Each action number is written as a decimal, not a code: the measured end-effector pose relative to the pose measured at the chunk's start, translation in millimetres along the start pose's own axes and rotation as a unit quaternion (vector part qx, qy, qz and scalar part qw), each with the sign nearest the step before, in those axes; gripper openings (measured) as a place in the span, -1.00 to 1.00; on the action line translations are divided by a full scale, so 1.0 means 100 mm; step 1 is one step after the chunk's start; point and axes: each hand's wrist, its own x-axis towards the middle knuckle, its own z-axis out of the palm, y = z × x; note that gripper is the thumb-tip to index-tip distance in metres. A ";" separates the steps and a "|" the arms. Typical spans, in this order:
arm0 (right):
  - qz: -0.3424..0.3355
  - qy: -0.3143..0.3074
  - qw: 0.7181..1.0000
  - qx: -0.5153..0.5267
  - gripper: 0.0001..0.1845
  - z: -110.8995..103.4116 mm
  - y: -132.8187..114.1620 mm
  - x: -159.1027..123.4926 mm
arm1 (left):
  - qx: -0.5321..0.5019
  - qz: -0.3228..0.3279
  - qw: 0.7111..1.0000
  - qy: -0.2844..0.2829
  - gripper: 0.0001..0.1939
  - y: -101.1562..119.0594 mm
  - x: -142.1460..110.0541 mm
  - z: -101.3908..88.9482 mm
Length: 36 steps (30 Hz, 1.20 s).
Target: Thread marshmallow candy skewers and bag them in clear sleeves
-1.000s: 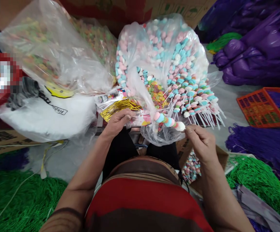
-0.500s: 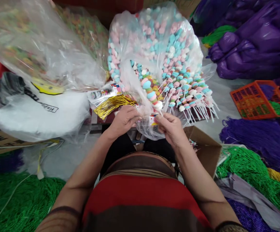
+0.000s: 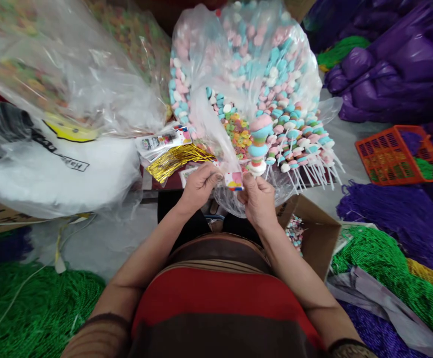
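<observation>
My right hand [image 3: 258, 199] is closed at the lower end of a marshmallow skewer [image 3: 259, 139] that stands upright, with pink, blue, white and brownish pieces. Its fingertips also touch the printed end of a small clear plastic bag [image 3: 234, 179]. My left hand [image 3: 201, 186] pinches the other end of this bag, so it stretches level between both hands. The skewer is outside the bag, above its right end. Left of my left hand lie gold twist ties [image 3: 175, 160] and a stack of printed bags [image 3: 164, 141].
Behind my hands sits a big clear sack of marshmallows [image 3: 235, 44], finished skewers [image 3: 306, 134] beside it, sticks toward me. Gummy rings [image 3: 239, 132] lie in an opening. A cardboard box [image 3: 315, 238] stands low right; an orange basket [image 3: 384, 154] is farther right.
The skewer has swung from leaning left to upright and shifted right. The bag is now drawn out flatter between my hands, its printed end more visible.
</observation>
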 end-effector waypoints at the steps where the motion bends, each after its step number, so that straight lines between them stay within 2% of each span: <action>1: -0.011 -0.005 1.000 -0.007 -0.35 -0.03 -0.02 -0.01 | -0.018 -0.018 1.000 0.008 -0.59 -0.02 0.00 -0.02; 4: -0.038 -0.026 0.998 -0.050 -0.46 -0.20 -0.12 -0.05 | -0.062 -0.056 0.996 0.030 -0.57 -0.08 -0.03 -0.11; 7: -0.064 -0.042 0.991 -0.111 -0.52 -0.47 -0.21 -0.12 | -0.087 -0.069 0.993 0.037 -0.61 -0.11 -0.05 -0.18; 11: -0.108 -0.032 0.968 -0.222 -0.57 -0.81 -0.29 -0.21 | -0.101 -0.039 0.994 0.031 -0.69 -0.10 -0.02 -0.24; 14: -0.139 -0.030 0.945 -0.295 -0.59 -0.95 -0.36 -0.25 | -0.094 -0.020 0.995 0.013 -0.67 -0.07 0.01 -0.24; 20: -0.200 -0.044 0.899 -0.386 -0.69 -1.14 -0.48 -0.24 | -0.059 0.032 0.997 -0.037 -0.71 -0.04 0.08 -0.25; 25: -0.250 -0.075 0.866 -0.427 -0.77 -1.26 -0.62 -0.21 | 0.034 0.062 0.993 -0.097 -0.64 -0.05 0.11 -0.28; 29: -0.260 -0.064 0.868 -0.418 -0.80 -1.29 -0.65 -0.23 | 0.084 0.084 0.982 -0.145 -0.62 -0.01 0.13 -0.26; 33: -0.260 -0.003 0.884 -0.389 -0.87 -1.31 -0.58 -0.27 | 0.116 0.101 0.974 -0.166 -0.60 0.04 0.14 -0.24; 36: -0.271 0.004 0.885 -0.377 -0.88 -1.32 -0.52 -0.26 | 0.143 0.094 0.970 -0.175 -0.54 0.06 0.14 -0.23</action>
